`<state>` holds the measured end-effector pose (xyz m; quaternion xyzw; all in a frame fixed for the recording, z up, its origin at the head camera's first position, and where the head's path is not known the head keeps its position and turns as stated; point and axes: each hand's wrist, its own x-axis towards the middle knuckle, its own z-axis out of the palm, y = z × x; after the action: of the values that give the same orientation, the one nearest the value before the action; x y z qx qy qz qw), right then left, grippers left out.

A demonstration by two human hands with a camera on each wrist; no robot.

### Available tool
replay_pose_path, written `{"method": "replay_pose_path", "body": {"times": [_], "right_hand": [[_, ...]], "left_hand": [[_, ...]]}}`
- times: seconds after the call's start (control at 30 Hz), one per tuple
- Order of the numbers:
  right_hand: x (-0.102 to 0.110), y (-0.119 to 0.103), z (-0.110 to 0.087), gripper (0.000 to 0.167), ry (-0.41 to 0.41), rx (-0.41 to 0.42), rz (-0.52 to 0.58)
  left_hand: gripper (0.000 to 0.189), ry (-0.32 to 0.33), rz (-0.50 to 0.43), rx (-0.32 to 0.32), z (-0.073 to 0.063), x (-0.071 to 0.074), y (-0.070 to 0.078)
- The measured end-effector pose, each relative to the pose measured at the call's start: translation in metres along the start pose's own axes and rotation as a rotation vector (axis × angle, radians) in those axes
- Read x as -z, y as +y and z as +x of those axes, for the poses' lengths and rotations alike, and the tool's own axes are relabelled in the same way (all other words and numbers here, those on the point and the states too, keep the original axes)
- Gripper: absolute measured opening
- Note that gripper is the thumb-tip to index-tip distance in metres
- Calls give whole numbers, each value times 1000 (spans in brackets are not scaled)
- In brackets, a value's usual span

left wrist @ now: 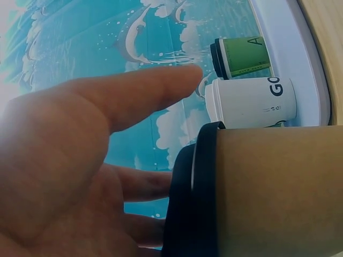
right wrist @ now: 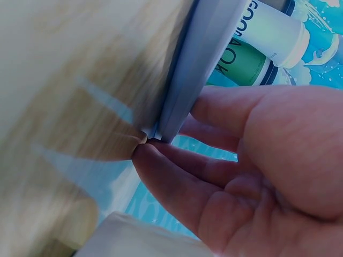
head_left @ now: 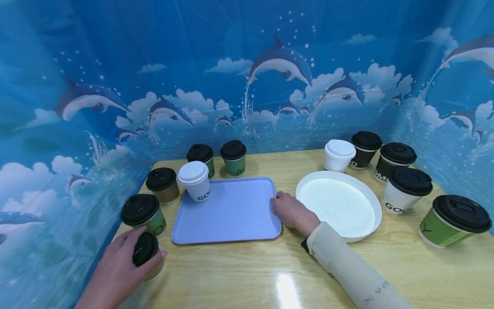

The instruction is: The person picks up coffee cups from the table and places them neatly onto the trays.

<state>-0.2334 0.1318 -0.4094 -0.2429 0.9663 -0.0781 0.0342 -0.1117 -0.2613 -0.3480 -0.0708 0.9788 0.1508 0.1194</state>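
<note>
In the head view my left hand (head_left: 122, 262) is spread around a brown paper cup (head_left: 155, 271) with a black lid at the near left. The left wrist view shows its thumb (left wrist: 155, 93) stretched straight, apart from the cup, with other fingers partly hidden behind the lid (left wrist: 193, 198). My right hand (head_left: 294, 211) holds the right rim of a lilac tray (head_left: 231, 210). Its thumb lies by the tray rim (right wrist: 201, 69), and its fingertips reach down to the tabletop. A white cup (head_left: 197, 184) with a white lid stands upright in the tray's back left corner.
Left of the tray stand a green cup (head_left: 148, 216) and a brown cup (head_left: 164, 185); behind it are green cups (head_left: 234, 161). A round white tray (head_left: 339, 206) lies to the right, with several lidded cups (head_left: 401, 195) around it. A dolphin-print curtain (head_left: 231, 86) encloses the table.
</note>
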Motion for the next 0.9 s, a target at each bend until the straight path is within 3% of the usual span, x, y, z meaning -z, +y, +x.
{"method": "replay_pose_path", "body": {"times": [0.17, 0.4, 0.6, 0.9], "right_hand": [[-1, 0, 1, 18, 9, 5, -6], [-1, -1, 3, 21, -7, -3, -3], [0, -1, 3, 22, -8, -10, 6], [0, 0, 1, 22, -8, -11, 4]], "left_hand": [[112, 24, -2, -37, 1, -2, -2], [84, 79, 1, -57, 0, -7, -4], [85, 79, -11, -9, 1, -8, -1], [83, 71, -31, -36, 0, -9, 0]]}}
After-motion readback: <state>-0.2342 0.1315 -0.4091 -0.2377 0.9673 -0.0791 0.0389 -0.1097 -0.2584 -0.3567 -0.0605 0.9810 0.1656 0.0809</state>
